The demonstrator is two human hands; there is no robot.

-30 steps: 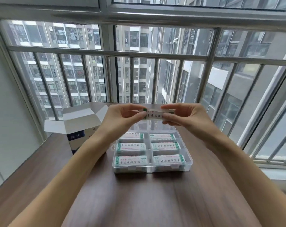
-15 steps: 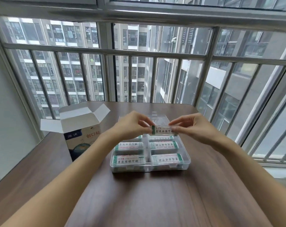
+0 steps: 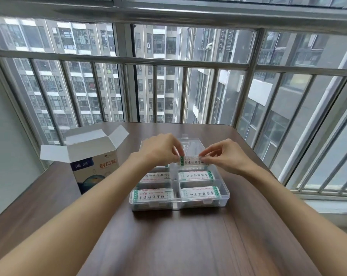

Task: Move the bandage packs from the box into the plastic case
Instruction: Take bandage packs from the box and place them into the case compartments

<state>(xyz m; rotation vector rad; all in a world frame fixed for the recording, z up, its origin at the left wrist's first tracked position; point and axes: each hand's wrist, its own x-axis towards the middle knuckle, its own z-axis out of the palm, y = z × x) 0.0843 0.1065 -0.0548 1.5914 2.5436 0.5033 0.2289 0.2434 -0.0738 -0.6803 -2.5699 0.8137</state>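
Observation:
A clear plastic case point(image 3: 224, 193) with divided compartments lies open on the wooden table, its lid flat behind it. Several white bandage packs with green ends lie in its compartments, such as one at the front left point(image 3: 151, 196). My left hand point(image 3: 160, 150) and my right hand point(image 3: 222, 154) each pinch one end of another bandage pack point(image 3: 191, 161), held level just over the far right compartment. The cardboard box point(image 3: 93, 166), white and blue with orange print, stands open to the left of the case. Its inside is hidden.
The brown wooden table point(image 3: 178, 236) reaches to a barred window point(image 3: 184, 90) directly behind the case. A white wall borders the left side. Bare tabletop lies in front of the case.
Both hands have lowered the pinched bandage pack from chest height down to just above the far right compartment of the case. The view has tilted down slightly.

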